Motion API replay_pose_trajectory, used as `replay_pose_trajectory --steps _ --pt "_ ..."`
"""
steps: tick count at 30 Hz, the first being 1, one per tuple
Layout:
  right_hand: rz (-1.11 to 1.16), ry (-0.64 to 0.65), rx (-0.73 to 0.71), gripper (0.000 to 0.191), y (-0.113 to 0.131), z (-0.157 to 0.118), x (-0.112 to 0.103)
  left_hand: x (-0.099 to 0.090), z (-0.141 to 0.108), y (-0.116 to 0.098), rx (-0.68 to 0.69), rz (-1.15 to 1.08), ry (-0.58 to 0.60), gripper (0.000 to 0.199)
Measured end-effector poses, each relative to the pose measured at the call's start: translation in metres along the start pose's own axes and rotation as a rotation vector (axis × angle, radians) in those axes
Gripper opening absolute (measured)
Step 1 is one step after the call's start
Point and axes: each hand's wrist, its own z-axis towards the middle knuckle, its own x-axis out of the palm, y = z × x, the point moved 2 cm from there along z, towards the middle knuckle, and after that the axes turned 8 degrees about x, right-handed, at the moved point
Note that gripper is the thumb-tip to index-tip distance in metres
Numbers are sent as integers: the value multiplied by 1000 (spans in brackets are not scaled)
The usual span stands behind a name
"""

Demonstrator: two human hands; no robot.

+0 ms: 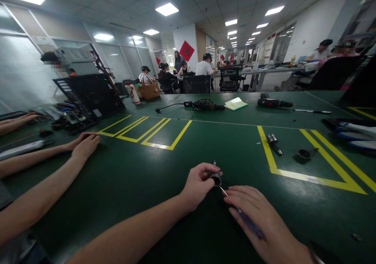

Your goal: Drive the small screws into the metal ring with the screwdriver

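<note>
My left hand (196,185) is closed around a small hollow metal cylinder (216,180), its open end facing me. A thin pointed tip shows just beyond it. My right hand (261,213) grips a screwdriver (249,224) with a translucent purple handle. The thin shaft points up and left, its end at the cylinder's near opening; I cannot tell how far inside it reaches. Right of my hands, a silver cylindrical metal part with a shaft (273,141) and a dark round cup-like part (304,154) lie within a yellow-taped area.
A black power tool (273,102), a pen (313,111), a notepad (235,104) and a black corded tool (202,105) lie along the back of the green table (135,178). At left rest another person's hands (85,144) near a black frame (91,97). A small ring (356,237) lies at lower right.
</note>
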Motion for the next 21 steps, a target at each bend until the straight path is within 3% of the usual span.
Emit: replay_pose_trajectory --steps 21 --pt "31 -46 3 36 -4 -2 2 0 -1 -3 -26 -22 -5 19"
